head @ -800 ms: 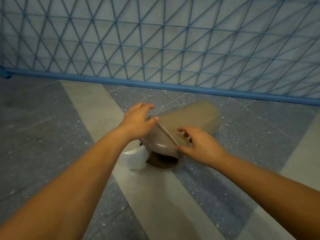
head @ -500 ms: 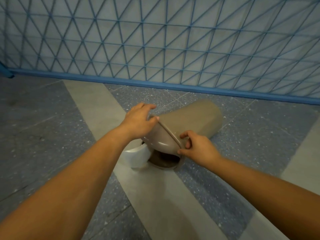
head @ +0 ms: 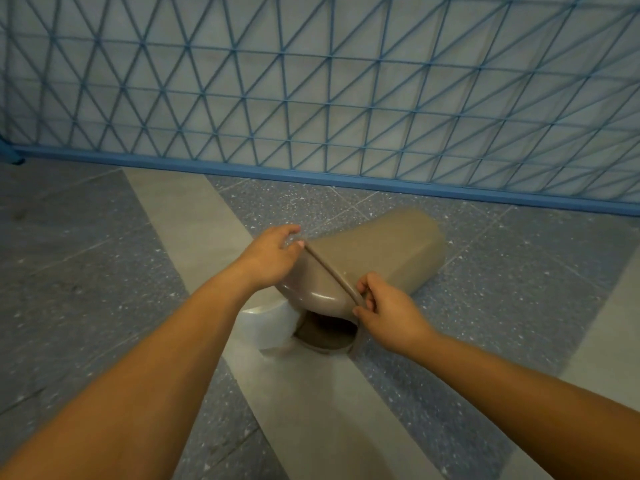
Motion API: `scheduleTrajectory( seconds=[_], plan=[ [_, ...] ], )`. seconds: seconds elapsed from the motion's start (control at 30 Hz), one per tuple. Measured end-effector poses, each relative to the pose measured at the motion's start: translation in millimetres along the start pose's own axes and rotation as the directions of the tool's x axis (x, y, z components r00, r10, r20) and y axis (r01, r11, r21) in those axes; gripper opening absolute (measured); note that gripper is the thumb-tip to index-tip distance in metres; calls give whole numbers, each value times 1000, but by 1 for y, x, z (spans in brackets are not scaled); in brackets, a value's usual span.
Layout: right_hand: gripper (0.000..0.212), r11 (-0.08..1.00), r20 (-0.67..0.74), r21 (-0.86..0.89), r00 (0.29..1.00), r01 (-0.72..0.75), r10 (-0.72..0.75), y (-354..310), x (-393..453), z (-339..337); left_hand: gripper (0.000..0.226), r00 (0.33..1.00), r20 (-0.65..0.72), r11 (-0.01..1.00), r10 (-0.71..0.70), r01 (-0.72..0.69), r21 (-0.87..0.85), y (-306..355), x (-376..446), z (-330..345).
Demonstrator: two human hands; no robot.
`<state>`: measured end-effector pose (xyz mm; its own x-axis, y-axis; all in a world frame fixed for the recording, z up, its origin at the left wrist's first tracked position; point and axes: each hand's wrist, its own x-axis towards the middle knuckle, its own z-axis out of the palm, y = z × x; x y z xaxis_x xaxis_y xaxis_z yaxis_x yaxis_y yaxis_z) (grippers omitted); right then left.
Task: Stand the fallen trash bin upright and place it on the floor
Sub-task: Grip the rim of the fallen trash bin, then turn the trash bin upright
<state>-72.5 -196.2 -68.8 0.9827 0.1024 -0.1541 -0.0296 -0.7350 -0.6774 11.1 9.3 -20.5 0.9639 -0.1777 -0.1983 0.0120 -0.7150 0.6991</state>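
Trash bin (head: 377, 251) lies on its side on the floor (head: 104, 271); left hand (head: 268, 258) and right hand (head: 388, 313) both grip its lid rim at opposite ends.

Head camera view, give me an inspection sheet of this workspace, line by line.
Surface: speckled blue-grey floor with pale diagonal stripes.
Job's things: tan trash bin lying on its side, opening toward the camera; white piece at its mouth, liner or lid unclear.
Clutter: nothing seen.
Grippers: left hand and right hand grip the rim at opposite ends.
Cables: nothing seen.
Surroundings: blue wire fence behind the bin.
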Motion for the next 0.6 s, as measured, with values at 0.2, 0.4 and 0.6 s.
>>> scheduleTrajectory(
  seconds=[0.2, 0.4, 0.6],
  plan=[
    [13, 987, -17, 149, 999, 52, -50, -19, 13, -30, 40, 974, -220, 959, -49, -16, -284, -8, 15, -37],
    [16, 816, -95, 577, 991, -21, 93, -22, 25, -71, 43, 819, -251, 678, -517, 212, -704, -52, 19, -72],
    [8, 618, -200, 786, 954, 21, 222, -5, 34, -96, 42, 855, 270, 462, -442, 475, -749, -41, 15, -25]
  ],
)
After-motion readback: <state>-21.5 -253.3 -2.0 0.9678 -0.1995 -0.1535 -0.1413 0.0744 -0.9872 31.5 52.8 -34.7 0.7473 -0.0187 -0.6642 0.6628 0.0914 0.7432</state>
